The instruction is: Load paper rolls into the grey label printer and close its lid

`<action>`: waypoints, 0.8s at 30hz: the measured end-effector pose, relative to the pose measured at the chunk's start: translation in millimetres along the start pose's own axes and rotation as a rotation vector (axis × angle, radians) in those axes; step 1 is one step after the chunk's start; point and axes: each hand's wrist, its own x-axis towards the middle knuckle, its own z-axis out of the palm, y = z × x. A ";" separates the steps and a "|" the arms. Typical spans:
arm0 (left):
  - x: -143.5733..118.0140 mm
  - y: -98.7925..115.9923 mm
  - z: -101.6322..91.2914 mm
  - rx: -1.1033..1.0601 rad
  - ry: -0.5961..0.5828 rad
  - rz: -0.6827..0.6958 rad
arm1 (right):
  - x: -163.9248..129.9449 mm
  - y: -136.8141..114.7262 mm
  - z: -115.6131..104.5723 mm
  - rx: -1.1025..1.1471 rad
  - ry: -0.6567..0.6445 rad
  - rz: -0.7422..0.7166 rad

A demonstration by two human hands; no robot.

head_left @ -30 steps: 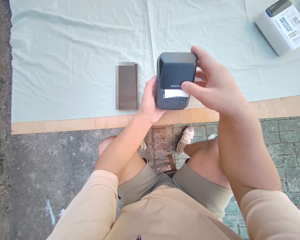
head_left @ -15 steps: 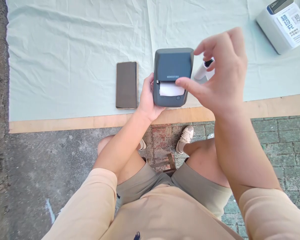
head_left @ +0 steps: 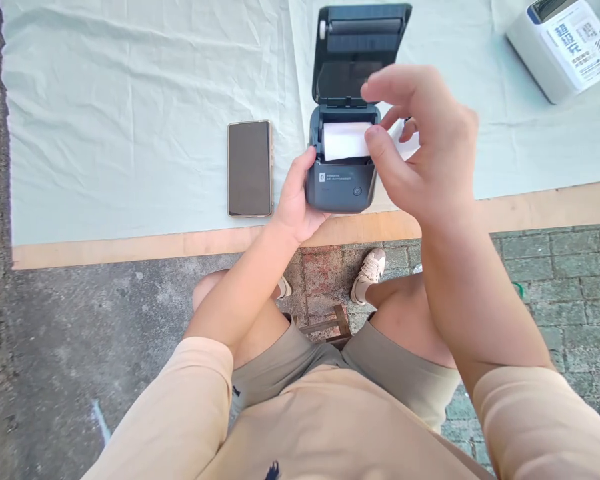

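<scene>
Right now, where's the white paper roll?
In the head view, right of the smartphone, the white paper roll sits inside the open dark printer, below its raised lid, with the right hand at its right end.

Printer [head_left: 341,188], dark: held at its left side and underneath by the left hand [head_left: 299,203]. Lid [head_left: 361,57]: raised, beyond the left fingers. Paper roll [head_left: 346,141], white: inside printer, right end at the right hand's [head_left: 430,150] thumb, contact unclear; index finger apart from thumb. Phone [head_left: 249,169]: flat, left of the left fingers. White box [head_left: 540,57]: well right of the right fingers. Cloth [head_left: 140,147], pale: beneath phone and box.
</scene>
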 end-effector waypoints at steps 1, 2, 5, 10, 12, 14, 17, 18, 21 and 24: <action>0.2 -0.7 0.9 -0.003 -0.003 -0.006 | 0.1 -0.9 0.1 -0.013 -0.002 -0.020; 0.1 -1.7 1.8 0.002 -0.002 -0.005 | 0.4 -2.0 -0.2 -0.042 -0.011 -0.029; -1.1 -5.3 3.6 0.034 -0.008 0.036 | 0.8 -4.3 -3.8 -0.219 -0.142 0.011; -3.9 -10.8 0.6 0.072 -0.093 0.097 | 0.1 -2.1 -12.5 -0.446 -0.323 0.051; -4.1 -12.0 -0.9 0.089 -0.100 0.107 | 0.9 -2.8 -13.1 -0.491 -0.363 0.069; -3.7 -12.3 -1.4 0.089 -0.094 0.109 | 2.7 -6.1 -12.1 -0.531 -0.373 0.127; -2.4 -10.4 0.2 0.045 -0.076 0.088 | 5.8 -14.6 -13.6 -0.453 -0.318 0.174; -2.0 -9.0 1.3 0.020 -0.060 0.072 | 6.6 -17.3 -16.0 -0.352 -0.278 0.171; -1.2 -2.6 4.4 -0.040 0.017 0.007 | 8.6 -18.8 -28.1 0.139 -0.021 0.189; -0.8 3.3 5.4 -0.063 0.063 -0.040 | 10.4 -2.7 -38.8 0.594 0.259 0.373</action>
